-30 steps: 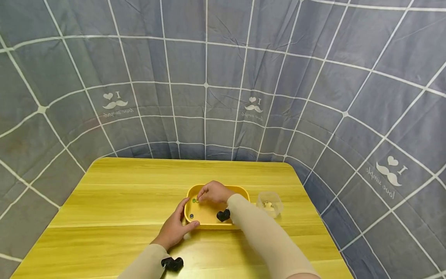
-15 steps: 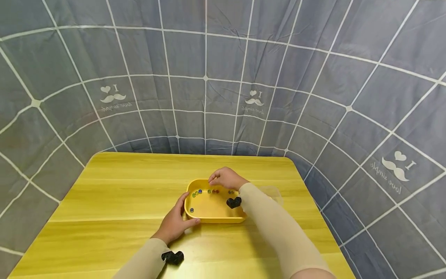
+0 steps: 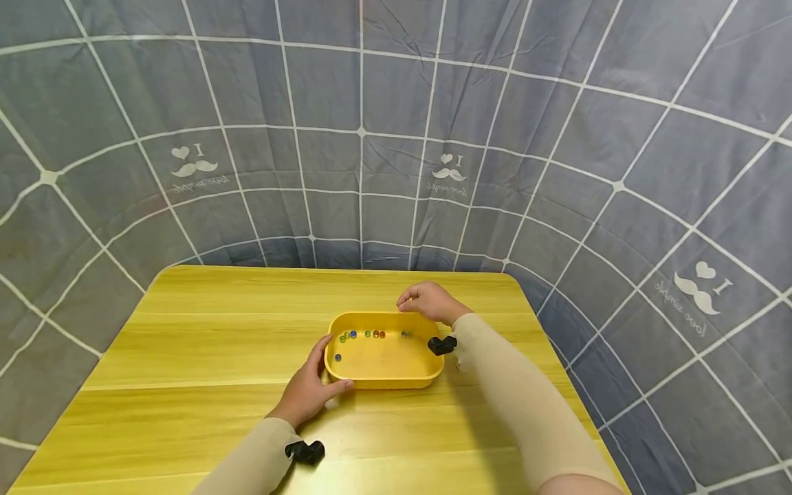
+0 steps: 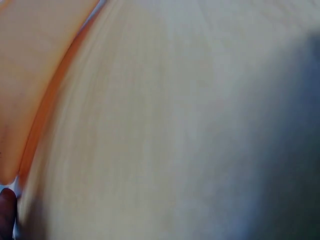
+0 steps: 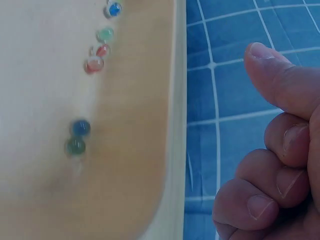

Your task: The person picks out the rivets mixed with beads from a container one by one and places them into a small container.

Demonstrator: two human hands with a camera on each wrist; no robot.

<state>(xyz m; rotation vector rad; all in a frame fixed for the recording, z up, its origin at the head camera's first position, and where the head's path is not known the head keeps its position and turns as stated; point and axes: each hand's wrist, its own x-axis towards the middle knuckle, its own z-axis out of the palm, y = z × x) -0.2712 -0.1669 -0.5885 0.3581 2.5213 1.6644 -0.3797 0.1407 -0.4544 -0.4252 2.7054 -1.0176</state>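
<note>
A shallow yellow tray (image 3: 383,368) with rounded corners lies on the table. My left hand (image 3: 309,392) holds its near left corner, thumb at the front wall and fingers at the left rim. Several glass marbles lie inside, mostly along the far wall: green ones (image 3: 342,339), a blue one (image 3: 353,334) and reddish ones (image 3: 375,334). A dark blue marble (image 3: 337,357) sits apart near the left end. Above the far right rim hovers my right hand (image 3: 431,302), its fingers loosely curled; the right wrist view shows nothing in them.
The yellow wood-grain table (image 3: 229,330) reaches back to a grey-blue curtain (image 3: 396,165) with white grid lines. Beyond the tray's right end, my right forearm (image 3: 513,385) crosses the table and hides what is under it.
My right hand has moved right and away, from inside the tray's left part to above its far rim. More marbles show now. The clear box at right has gone behind my arm.
</note>
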